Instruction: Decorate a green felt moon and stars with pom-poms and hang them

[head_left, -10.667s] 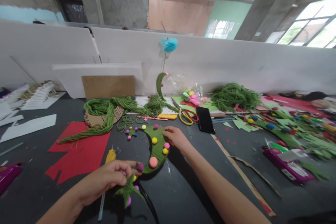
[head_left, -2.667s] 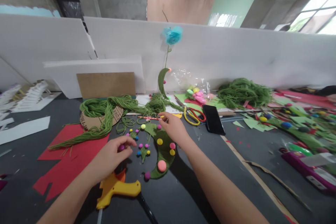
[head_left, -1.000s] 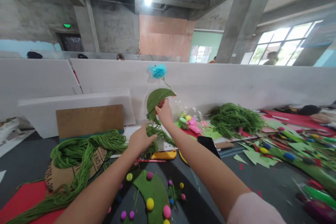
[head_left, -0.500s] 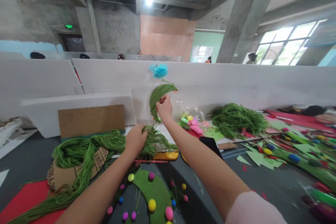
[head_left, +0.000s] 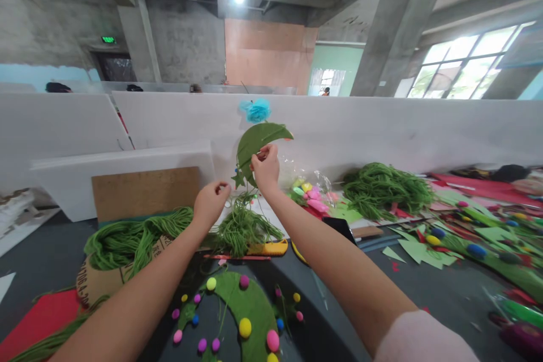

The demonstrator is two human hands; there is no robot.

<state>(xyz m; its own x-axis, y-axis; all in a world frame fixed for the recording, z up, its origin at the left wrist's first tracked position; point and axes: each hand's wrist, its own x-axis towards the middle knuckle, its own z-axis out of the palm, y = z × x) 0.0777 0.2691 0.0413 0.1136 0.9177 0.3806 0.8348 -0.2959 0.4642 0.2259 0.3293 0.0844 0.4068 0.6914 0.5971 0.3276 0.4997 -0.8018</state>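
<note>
A green crescent moon stands raised in front of the white board, with my right hand closed on its inner edge. A small green star hangs beside the crescent's lower end. My left hand is just left of the star, thumb and fingers pinched; anything between them is too small to make out. Below lies a bunch of green yarn. Nearer me, a larger green crescent with coloured pom-poms lies on the dark table.
More yarn drapes over cardboard at left, and another yarn heap lies at right. A yellow comb, a phone and green paper scraps are nearby. A blue tissue flower is above the raised crescent. White boards line the back.
My left hand has moved up and left, off the green yarn and beside the star. The raised crescent has shifted up slightly and turned more face-on, still in my right hand.
</note>
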